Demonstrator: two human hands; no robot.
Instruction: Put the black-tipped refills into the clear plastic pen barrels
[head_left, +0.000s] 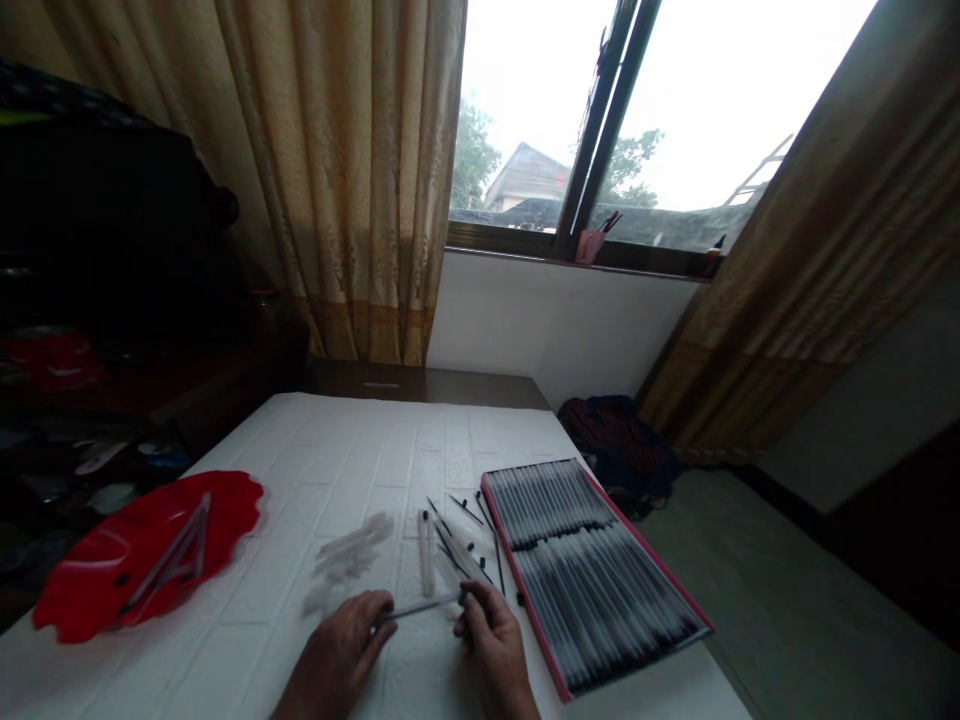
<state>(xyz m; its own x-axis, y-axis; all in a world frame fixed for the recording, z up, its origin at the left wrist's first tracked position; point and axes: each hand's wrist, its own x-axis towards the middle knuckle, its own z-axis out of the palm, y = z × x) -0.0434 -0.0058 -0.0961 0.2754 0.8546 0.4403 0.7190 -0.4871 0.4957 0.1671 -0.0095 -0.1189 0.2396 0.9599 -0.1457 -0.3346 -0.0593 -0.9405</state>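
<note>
My left hand [346, 640] pinches one end of a thin pen [421, 608], which spans the gap between both hands above the white table. At the pen's other, dark end, the fingers of my right hand [489, 628] are closed. Just beyond my hands lie several loose clear tubes [426, 555], thin dark rods [450, 535] and small black caps [481, 564]. A blurred heap of translucent tubes [349, 550] is ahead of my left hand. To the right, a pink-edged box [536, 610] holds two rows of pens with pale barrels and black ends [600, 590].
A red wavy-edged plate [82, 590] at the left carries a few clear tubes and dark bits. The white brick-patterned table [330, 430] reaches toward a dark cabinet [480, 385] below the window. Dark clothing [622, 445] lies past the table's right edge.
</note>
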